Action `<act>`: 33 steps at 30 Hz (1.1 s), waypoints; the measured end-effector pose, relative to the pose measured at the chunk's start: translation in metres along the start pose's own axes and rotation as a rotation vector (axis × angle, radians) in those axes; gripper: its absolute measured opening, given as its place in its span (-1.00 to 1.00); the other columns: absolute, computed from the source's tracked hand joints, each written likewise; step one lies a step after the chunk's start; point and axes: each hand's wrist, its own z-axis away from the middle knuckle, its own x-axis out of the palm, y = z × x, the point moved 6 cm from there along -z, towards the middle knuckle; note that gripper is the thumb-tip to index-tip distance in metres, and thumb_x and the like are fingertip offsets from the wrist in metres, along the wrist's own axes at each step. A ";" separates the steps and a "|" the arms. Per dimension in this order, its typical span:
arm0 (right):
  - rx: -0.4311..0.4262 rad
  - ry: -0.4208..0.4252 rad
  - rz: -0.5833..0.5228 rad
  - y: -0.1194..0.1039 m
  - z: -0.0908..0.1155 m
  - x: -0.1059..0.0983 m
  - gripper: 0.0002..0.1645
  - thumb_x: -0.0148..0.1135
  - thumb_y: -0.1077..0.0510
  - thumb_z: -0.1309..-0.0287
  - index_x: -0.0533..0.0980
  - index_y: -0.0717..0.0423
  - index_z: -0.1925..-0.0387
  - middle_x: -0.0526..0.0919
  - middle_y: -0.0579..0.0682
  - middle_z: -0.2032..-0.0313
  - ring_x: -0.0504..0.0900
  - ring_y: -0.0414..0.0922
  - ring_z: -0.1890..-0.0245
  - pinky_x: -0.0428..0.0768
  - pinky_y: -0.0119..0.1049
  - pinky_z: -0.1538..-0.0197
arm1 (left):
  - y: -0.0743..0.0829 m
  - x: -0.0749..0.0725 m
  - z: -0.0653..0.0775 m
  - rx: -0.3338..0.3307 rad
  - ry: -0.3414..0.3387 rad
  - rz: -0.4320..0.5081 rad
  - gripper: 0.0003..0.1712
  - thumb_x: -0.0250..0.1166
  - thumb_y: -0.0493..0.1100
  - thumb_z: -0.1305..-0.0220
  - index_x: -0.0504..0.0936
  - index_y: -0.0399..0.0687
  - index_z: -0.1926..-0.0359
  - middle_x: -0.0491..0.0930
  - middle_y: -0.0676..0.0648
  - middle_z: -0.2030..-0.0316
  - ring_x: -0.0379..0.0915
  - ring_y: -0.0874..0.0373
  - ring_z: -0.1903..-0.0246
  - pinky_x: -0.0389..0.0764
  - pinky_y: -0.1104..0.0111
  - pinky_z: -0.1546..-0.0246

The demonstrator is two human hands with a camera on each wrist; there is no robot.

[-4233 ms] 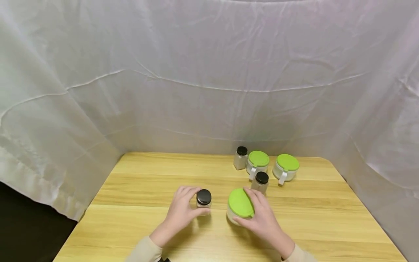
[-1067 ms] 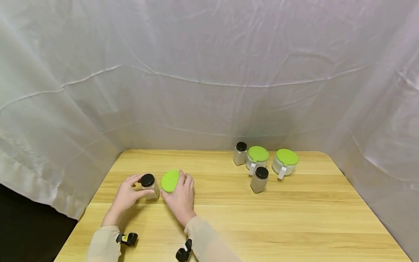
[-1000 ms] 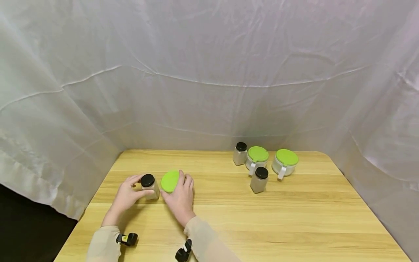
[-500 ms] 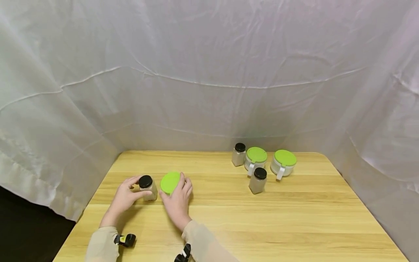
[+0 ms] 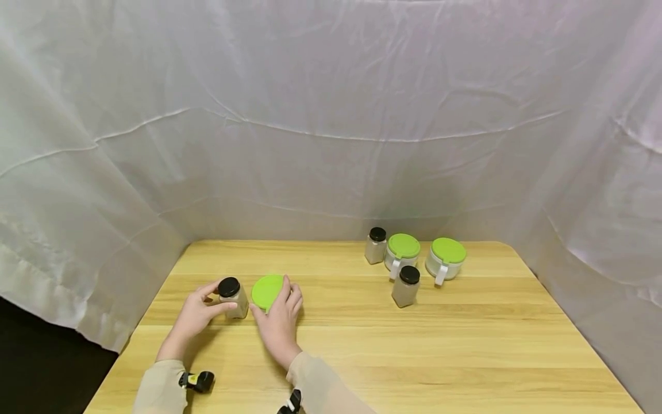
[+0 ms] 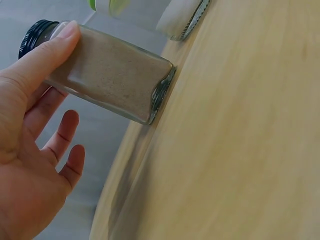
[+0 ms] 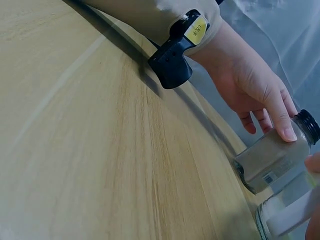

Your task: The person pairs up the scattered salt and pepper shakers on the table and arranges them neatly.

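At the left of the table in the head view, my left hand [image 5: 192, 315] pinches a square glass spice jar [image 5: 237, 305] near its black screw lid. The left wrist view shows grey-brown powder in this jar [image 6: 110, 72], its base at the tabletop. Just right of it, my right hand [image 5: 280, 328] holds a round seasoning pot [image 5: 266, 291] with a green lid, thumb and fingers around its sides. Part of the pot is hidden by that hand. The right wrist view catches the pot's pale handle [image 7: 295, 215], close beside the spice jar [image 7: 272, 162].
Towards the back right stand two more green-lidded pots [image 5: 404, 246] [image 5: 447, 251] with white handles. Two black-lidded spice jars [image 5: 375, 250] [image 5: 405, 292] are near them, one behind and one in front. Pale cloth [image 5: 310, 172] hangs around the wooden table [image 5: 439, 356].
Since the oldest frame, both hands have moved left with the spice jar and the green-lidded pot, bringing them close together. Over the last second they have stayed almost still.
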 end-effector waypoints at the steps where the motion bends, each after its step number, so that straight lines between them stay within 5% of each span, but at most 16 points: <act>1: -0.004 0.000 0.005 0.000 0.000 0.000 0.16 0.47 -0.06 -0.01 0.01 0.12 -0.48 0.13 0.20 -0.33 0.10 0.06 -0.33 0.33 0.01 -0.34 | -0.001 0.000 0.000 -0.004 -0.002 0.001 -0.34 0.45 -0.05 -0.13 0.52 -0.08 -0.25 0.60 -0.16 -0.13 0.26 0.66 0.07 0.40 0.45 0.03; 17: -0.010 -0.059 0.012 0.003 0.000 -0.004 0.20 0.45 -0.15 0.00 -0.04 0.01 -0.51 0.08 0.18 -0.37 0.06 0.09 -0.39 0.17 0.14 -0.39 | 0.000 -0.001 0.001 -0.060 -0.047 0.063 -0.24 0.41 -0.01 -0.18 0.37 -0.02 -0.38 0.46 -0.21 -0.27 0.19 0.65 -0.04 0.41 0.22 -0.11; 20: -0.019 -0.068 -0.003 0.003 0.001 -0.007 0.23 0.45 -0.19 0.03 -0.04 0.01 -0.52 0.03 0.17 -0.42 0.03 0.11 -0.43 0.13 0.19 -0.40 | 0.005 -0.004 0.001 -0.048 -0.052 0.076 -0.17 0.42 -0.03 -0.17 0.30 -0.01 -0.42 0.42 -0.23 -0.30 0.22 0.52 -0.11 0.37 0.14 -0.13; 26: -0.062 -0.092 -0.011 0.004 0.003 -0.015 0.27 0.37 -0.34 0.03 -0.07 -0.01 -0.52 -0.06 0.11 -0.48 -0.04 0.11 -0.48 0.08 0.22 -0.43 | 0.013 -0.008 -0.001 -0.030 -0.048 0.081 -0.07 0.43 -0.06 -0.15 0.18 -0.02 -0.47 0.38 -0.28 -0.31 0.26 -0.05 -0.22 0.32 0.03 -0.15; 33: -0.096 -0.142 -0.030 0.001 0.004 -0.030 0.27 0.32 -0.41 0.03 -0.09 -0.05 -0.53 -0.11 0.06 -0.50 -0.05 0.10 -0.49 0.13 0.29 -0.39 | 0.028 -0.017 -0.002 0.019 -0.012 0.071 -0.05 0.46 -0.09 -0.11 0.19 0.01 -0.46 0.38 -0.25 -0.32 0.20 -0.11 -0.24 0.25 0.04 -0.14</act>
